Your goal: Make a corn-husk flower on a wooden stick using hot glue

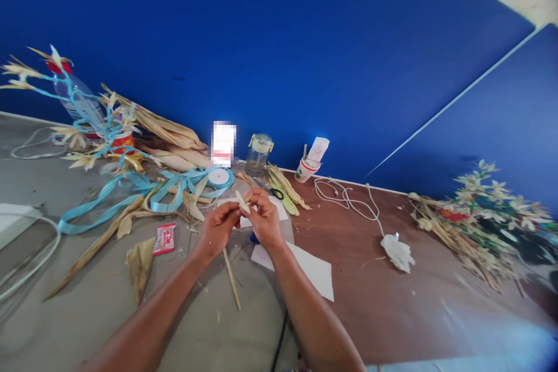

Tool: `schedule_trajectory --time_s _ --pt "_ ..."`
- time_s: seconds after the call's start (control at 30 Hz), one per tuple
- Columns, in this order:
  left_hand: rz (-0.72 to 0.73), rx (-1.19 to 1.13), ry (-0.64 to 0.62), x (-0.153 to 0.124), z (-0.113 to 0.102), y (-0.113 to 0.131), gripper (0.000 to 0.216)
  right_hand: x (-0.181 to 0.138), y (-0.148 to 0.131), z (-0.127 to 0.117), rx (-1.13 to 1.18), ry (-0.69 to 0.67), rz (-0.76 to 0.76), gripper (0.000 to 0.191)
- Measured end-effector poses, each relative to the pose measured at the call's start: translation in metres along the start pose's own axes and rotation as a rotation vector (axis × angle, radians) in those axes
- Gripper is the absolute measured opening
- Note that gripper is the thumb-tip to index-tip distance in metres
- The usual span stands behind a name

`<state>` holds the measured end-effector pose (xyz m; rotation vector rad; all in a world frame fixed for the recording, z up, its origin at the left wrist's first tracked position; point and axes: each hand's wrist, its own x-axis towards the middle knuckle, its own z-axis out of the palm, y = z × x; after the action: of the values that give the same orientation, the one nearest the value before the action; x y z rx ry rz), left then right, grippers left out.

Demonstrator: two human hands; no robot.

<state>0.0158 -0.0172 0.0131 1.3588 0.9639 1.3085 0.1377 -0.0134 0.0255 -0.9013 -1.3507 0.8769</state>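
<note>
My left hand (218, 228) and my right hand (265, 220) meet above the table, both closed with fingertips pinching a small pale corn-husk flower (242, 202) between them. Its pointed petals stick up past the fingers, while its base is hidden. Under the hands lies a white sheet of paper (278, 209), and a second sheet (314, 272) is partly beneath my right forearm. A thin stick (232, 280) rests below my left hand. Scissors with dark handles (276, 193) lie just beyond my right hand. To the left, a roll of light blue ribbon (220, 177) trails loose loops.
Blue-wrapped branches with husk flowers (72, 90) stand at the left by a plastic bottle (82, 99). Dried husks (168, 128), a glass jar (258, 154) and a cup (307, 168) line the blue wall. White cable (349, 200), crumpled tissue (397, 253) and a flower bundle (475, 226) lie rightward.
</note>
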Motion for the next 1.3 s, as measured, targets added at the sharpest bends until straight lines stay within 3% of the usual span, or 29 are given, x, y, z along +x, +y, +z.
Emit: schedule_trajectory --time_s 0.13,0.37,0.63,0.83,1.03,1.3 --pt "0.025 0.026 0.022 0.000 -0.002 -0.002 0.013 0.000 0.001 0.000 0.094 -0.021 0.061 0.016" --pt "0.038 0.016 0.066 0.000 -0.002 -0.008 0.012 0.005 -0.009 -0.008 0.453 0.017 0.320 0.011" --pt "0.058 0.109 0.064 -0.002 0.000 -0.005 0.012 0.007 -0.020 -0.006 0.373 -0.063 0.354 0.012" --pt "0.129 0.148 0.068 -0.002 0.000 -0.005 0.012 0.008 -0.020 -0.004 0.396 0.039 0.434 0.012" --pt "0.183 0.177 0.010 -0.003 -0.003 -0.009 0.014 0.008 -0.022 -0.005 0.498 0.035 0.579 0.014" --pt "0.242 0.255 0.020 -0.003 -0.003 -0.011 0.014 0.009 -0.024 -0.004 0.489 0.059 0.618 0.014"
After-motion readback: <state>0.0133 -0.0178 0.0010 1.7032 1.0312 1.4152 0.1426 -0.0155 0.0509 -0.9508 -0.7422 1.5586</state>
